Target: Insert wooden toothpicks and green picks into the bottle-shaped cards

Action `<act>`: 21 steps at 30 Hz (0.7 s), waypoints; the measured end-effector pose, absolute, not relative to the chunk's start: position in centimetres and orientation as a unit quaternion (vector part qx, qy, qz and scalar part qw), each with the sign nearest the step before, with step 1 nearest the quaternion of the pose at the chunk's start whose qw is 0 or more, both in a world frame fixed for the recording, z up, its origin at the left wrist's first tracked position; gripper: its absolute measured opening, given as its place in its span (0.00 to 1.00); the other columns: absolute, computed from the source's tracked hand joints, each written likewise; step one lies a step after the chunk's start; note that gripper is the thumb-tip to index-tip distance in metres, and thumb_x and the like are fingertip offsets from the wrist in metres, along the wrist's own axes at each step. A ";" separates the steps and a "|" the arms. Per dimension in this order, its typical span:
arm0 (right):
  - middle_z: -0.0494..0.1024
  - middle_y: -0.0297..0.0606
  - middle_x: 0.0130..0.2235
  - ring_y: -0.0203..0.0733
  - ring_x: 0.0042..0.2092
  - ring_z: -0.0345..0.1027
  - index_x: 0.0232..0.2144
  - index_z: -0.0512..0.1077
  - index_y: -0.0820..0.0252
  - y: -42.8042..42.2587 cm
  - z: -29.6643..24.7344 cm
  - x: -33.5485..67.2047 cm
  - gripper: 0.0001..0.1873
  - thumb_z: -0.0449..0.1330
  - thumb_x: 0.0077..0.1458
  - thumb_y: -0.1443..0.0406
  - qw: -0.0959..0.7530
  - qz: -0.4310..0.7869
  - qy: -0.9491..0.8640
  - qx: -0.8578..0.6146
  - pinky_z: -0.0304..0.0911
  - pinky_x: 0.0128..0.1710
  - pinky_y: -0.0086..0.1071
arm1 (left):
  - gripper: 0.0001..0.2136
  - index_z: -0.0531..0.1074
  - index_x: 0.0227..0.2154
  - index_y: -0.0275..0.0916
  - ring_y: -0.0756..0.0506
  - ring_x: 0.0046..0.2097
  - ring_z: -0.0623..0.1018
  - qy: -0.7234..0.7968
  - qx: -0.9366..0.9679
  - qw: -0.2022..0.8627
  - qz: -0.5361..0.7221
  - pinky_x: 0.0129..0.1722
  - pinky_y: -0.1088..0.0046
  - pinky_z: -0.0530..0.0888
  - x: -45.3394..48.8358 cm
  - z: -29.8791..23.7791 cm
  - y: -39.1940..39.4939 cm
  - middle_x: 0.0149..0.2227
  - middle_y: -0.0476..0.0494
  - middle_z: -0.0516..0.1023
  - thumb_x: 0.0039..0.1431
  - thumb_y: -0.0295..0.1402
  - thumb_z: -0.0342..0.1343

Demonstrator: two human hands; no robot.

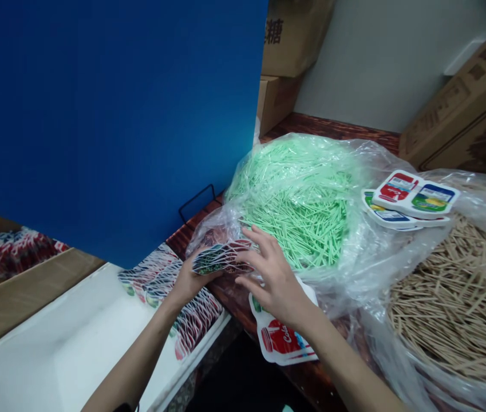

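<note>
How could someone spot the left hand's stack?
Find the big heap of green sticks. At its lower left, the left hand holds a wavy card stack. Unlike similar cards in the white tray, this stack is held up.

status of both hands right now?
Left hand: closed, holding a stack of printed cards.
Right hand: open beside the stack; contact unclear.

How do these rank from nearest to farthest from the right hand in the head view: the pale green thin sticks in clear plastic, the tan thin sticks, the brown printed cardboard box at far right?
From the right hand:
1. Pale green thin sticks, just beyond it.
2. Tan thin sticks, off to its right.
3. Brown printed cardboard box, back at far right.
</note>
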State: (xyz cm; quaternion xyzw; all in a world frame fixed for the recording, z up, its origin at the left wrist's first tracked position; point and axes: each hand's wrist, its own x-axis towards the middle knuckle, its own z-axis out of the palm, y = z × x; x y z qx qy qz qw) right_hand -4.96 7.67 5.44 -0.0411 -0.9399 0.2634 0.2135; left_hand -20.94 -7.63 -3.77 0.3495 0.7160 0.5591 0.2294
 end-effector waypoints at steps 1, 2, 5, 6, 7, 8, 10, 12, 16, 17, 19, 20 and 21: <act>0.58 0.48 0.63 0.55 0.67 0.42 0.40 0.69 0.58 7.6 5.6 -4.8 0.08 0.59 0.56 0.67 0.212 0.256 -0.942 -0.036 0.51 0.60 0.55 | 0.25 0.70 0.50 0.38 0.39 0.51 0.77 0.715 0.348 0.232 0.560 0.55 0.57 0.70 -20.9 -3.7 -7.6 0.50 0.41 0.78 0.48 0.37 0.66; 0.59 0.49 0.62 0.55 0.66 0.42 0.39 0.70 0.58 7.4 5.7 -4.7 0.07 0.59 0.56 0.67 0.210 0.249 -0.945 -0.035 0.52 0.60 0.56 | 0.25 0.70 0.50 0.38 0.39 0.51 0.77 0.714 0.347 0.234 0.562 0.55 0.57 0.70 -20.9 -3.7 -7.6 0.49 0.41 0.78 0.48 0.37 0.66; 0.61 0.50 0.61 0.56 0.66 0.43 0.39 0.69 0.59 7.1 5.7 -4.6 0.07 0.58 0.57 0.67 0.211 0.234 -0.948 -0.048 0.53 0.59 0.56 | 0.24 0.71 0.50 0.38 0.39 0.50 0.77 0.704 0.346 0.244 0.570 0.54 0.57 0.70 -20.9 -3.7 -7.5 0.49 0.41 0.79 0.49 0.36 0.66; 0.61 0.50 0.60 0.56 0.66 0.44 0.40 0.69 0.59 6.9 5.7 -4.6 0.06 0.57 0.57 0.67 0.212 0.232 -0.948 -0.053 0.53 0.59 0.56 | 0.24 0.70 0.49 0.39 0.39 0.50 0.77 0.701 0.347 0.246 0.573 0.54 0.57 0.70 -20.9 -3.8 -7.5 0.49 0.41 0.79 0.49 0.36 0.66; 0.62 0.50 0.60 0.56 0.66 0.44 0.40 0.69 0.59 6.9 5.7 -4.7 0.06 0.57 0.58 0.67 0.211 0.232 -0.948 -0.058 0.54 0.59 0.56 | 0.23 0.70 0.49 0.39 0.39 0.50 0.77 0.698 0.348 0.246 0.576 0.54 0.57 0.70 -20.9 -3.8 -7.5 0.49 0.41 0.79 0.49 0.36 0.66; 0.62 0.50 0.60 0.55 0.66 0.45 0.39 0.69 0.59 6.8 5.7 -4.6 0.06 0.57 0.58 0.67 0.211 0.233 -0.947 -0.062 0.54 0.59 0.55 | 0.23 0.70 0.49 0.38 0.39 0.50 0.77 0.696 0.349 0.248 0.577 0.54 0.57 0.70 -20.9 -3.9 -7.5 0.48 0.41 0.79 0.50 0.36 0.65; 0.63 0.49 0.59 0.55 0.65 0.46 0.40 0.69 0.60 6.7 5.5 -4.6 0.06 0.56 0.58 0.67 0.208 0.231 -0.948 -0.072 0.55 0.59 0.53 | 0.23 0.70 0.49 0.38 0.39 0.50 0.77 0.693 0.350 0.250 0.579 0.54 0.57 0.71 -20.9 -4.0 -7.5 0.48 0.40 0.78 0.50 0.36 0.65; 0.64 0.49 0.59 0.55 0.65 0.46 0.42 0.69 0.60 6.6 5.2 -4.5 0.08 0.57 0.58 0.66 0.204 0.222 -0.950 -0.080 0.56 0.59 0.53 | 0.23 0.70 0.48 0.38 0.39 0.50 0.77 0.692 0.350 0.249 0.580 0.54 0.58 0.71 -20.9 -4.0 -7.5 0.49 0.40 0.78 0.50 0.36 0.65; 0.62 0.50 0.61 0.57 0.65 0.45 0.45 0.69 0.61 6.3 4.5 -4.4 0.12 0.57 0.58 0.66 0.191 0.183 -0.960 -0.091 0.56 0.58 0.54 | 0.23 0.71 0.48 0.39 0.39 0.49 0.78 0.707 0.354 0.221 0.572 0.53 0.58 0.71 -20.9 -4.0 -7.4 0.48 0.41 0.79 0.49 0.37 0.66; 0.61 0.51 0.62 0.57 0.65 0.45 0.43 0.70 0.62 6.2 4.4 -4.5 0.10 0.57 0.58 0.66 0.188 0.175 -0.962 -0.097 0.55 0.58 0.54 | 0.23 0.71 0.48 0.39 0.39 0.49 0.78 0.711 0.357 0.212 0.567 0.53 0.58 0.71 -20.9 -4.0 -7.3 0.48 0.41 0.79 0.48 0.37 0.66; 0.59 0.51 0.63 0.59 0.65 0.45 0.40 0.71 0.62 6.2 4.4 -4.5 0.08 0.57 0.58 0.67 0.181 0.172 -0.963 -0.104 0.55 0.58 0.55 | 0.23 0.72 0.47 0.38 0.39 0.48 0.78 0.717 0.362 0.201 0.561 0.53 0.58 0.71 -20.9 -3.9 -7.1 0.47 0.41 0.79 0.47 0.38 0.66; 0.59 0.51 0.63 0.59 0.65 0.45 0.40 0.71 0.62 6.2 4.4 -4.5 0.08 0.57 0.58 0.66 0.180 0.179 -0.962 -0.102 0.56 0.58 0.56 | 0.23 0.72 0.46 0.38 0.38 0.47 0.78 0.719 0.360 0.197 0.561 0.52 0.58 0.72 -20.9 -3.9 -7.0 0.46 0.40 0.79 0.46 0.38 0.67; 0.59 0.50 0.63 0.59 0.65 0.45 0.41 0.71 0.61 6.3 4.5 -4.4 0.09 0.57 0.58 0.66 0.181 0.193 -0.959 -0.097 0.56 0.58 0.56 | 0.23 0.72 0.46 0.38 0.38 0.47 0.78 0.719 0.356 0.196 0.564 0.52 0.57 0.72 -20.9 -3.9 -6.9 0.45 0.40 0.79 0.46 0.39 0.67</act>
